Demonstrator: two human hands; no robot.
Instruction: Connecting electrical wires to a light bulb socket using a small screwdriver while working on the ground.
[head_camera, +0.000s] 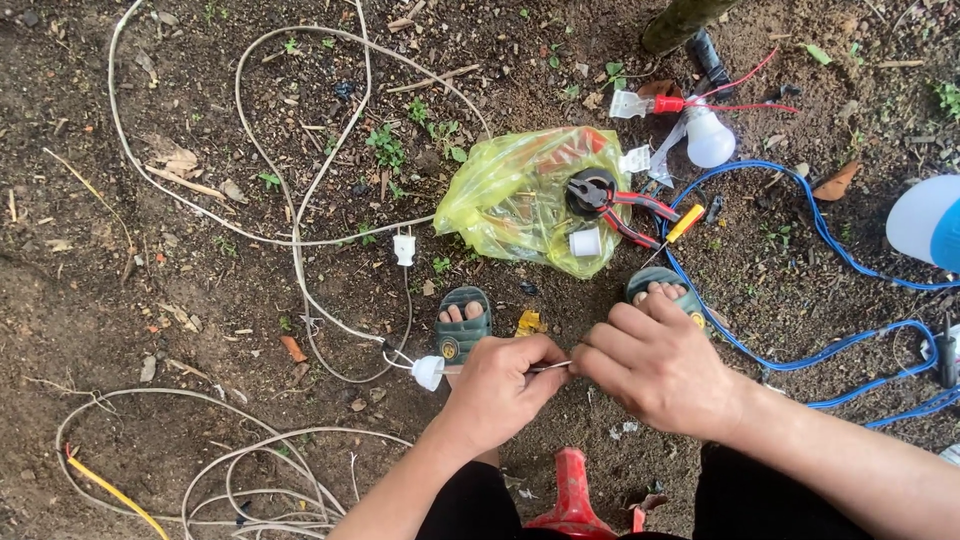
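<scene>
At the bottom centre stands a red plastic stool (571, 495) on bare soil. Just above it, the left hand (500, 385) closes its grip on a white plastic lamp socket (428, 372) with a thin white cord (300, 240). The right hand (655, 360) pinches a slim metal tool (550, 367) between both hands. Farther up lie a yellow plastic bag (510, 195), red-handled pliers (625, 205) and a white bulb (710, 138).

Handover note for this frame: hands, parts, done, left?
Left hand: closed on the white plug fitting at the end of the white cable.
Right hand: pinching a thin metal tool between both hands.
Nearby on the soil: red-handled pliers on the yellow bag, bulb, blue cable.
Done: cannot tell.
Left: fitting not yet set down.
</scene>
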